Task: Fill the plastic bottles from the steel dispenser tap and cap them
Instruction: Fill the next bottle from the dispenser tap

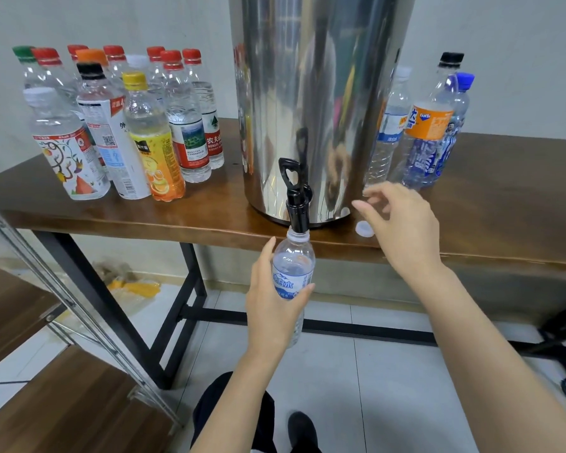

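Note:
A tall steel dispenser (311,93) stands at the front edge of the wooden table (190,217). Its black tap (295,197) hangs over the edge, lever upright. My left hand (272,299) grips an uncapped clear bottle with a blue label (292,273), its mouth right under the spout. My right hand (402,227) hovers above the table right of the dispenser, fingers spread and holding nothing. A white cap (364,229) lies on the table just below that hand.
Several capped bottles (128,125) stand in a group at the table's left. Three bottles (428,125) stand right of the dispenser. A wooden shelf with metal rails (62,354) is at lower left. Tiled floor and black table legs lie below.

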